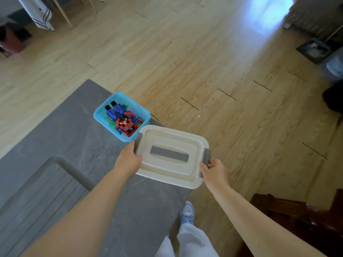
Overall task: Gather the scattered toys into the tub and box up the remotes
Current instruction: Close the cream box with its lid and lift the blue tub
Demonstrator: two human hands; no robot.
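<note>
Now both hands hold cream box (172, 156): left grip (130, 156), right grip (213, 168) on latches.

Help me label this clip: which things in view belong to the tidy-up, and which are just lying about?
Job:
- blue tub with toys
- lidded box, left hand and right hand at its grey latches

Lying about:
- dustpan
- cloth
- dark wooden furniture

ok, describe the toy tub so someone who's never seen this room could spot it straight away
Start at the grey table over the wooden floor and go to its far corner. There sits the blue tub, open-topped and full of red and blue toys. The cream lidded box right beside it is closed, with a grey handle.
</note>
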